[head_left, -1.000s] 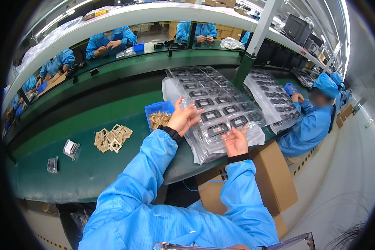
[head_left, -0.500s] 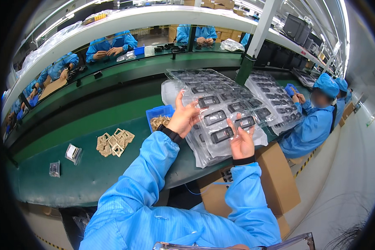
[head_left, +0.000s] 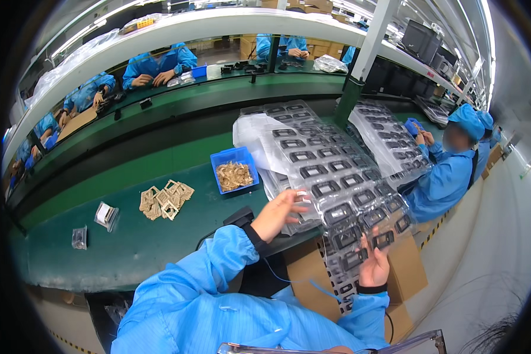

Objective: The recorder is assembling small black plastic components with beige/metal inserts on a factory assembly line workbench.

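My right hand grips the near corner of a clear plastic tray that holds rows of black rectangular frames. Its thumb lies on top, while the other fingers partly show through the plastic. The tray tilts down past the table's front edge, over a cardboard box. Close to the tray's left edge is my left hand, open with fingers stretched toward it; whether they touch it I cannot tell. White sheeting and more trays lie behind and beneath.
On the green table are a blue bin of tan pieces, a pile of tan frames and two small bagged items. A post rises behind the trays. A co-worker sits at the right; others work across the bench.
My right hand has moved down and right, drawing the tray toward me over the box. My left hand has come off the tray's upper left and moved nearer, uncovering the blue bin.
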The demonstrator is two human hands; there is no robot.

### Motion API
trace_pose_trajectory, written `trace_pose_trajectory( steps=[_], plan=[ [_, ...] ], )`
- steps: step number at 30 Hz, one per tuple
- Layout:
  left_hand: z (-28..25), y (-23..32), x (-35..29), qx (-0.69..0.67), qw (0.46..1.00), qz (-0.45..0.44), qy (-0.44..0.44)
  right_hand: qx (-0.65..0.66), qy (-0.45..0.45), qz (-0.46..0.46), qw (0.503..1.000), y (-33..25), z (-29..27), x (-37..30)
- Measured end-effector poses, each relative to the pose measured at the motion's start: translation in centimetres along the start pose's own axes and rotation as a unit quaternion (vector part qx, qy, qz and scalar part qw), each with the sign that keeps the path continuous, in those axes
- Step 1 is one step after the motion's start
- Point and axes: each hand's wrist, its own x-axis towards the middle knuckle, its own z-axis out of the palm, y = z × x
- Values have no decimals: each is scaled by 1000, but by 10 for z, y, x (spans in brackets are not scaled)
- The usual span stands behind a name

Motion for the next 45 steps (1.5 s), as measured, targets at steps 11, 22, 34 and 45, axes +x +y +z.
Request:
trace_pose_trajectory(
  steps=[11,22,34,45],
  plan=[
    [-31,2,25,660,705,240,95,55,27,14,998,-15,-56,-34],
    [13,-20,49,366,918,134,77,83,27,12,996,6,-37,-13],
    [36,7,21,-105,990,-10,95,96,34,42,994,4,-50,-36],
    [36,-36,-93,-40,996,-63,45,103,-24,97,990,20,-11,-42]
  ],
)
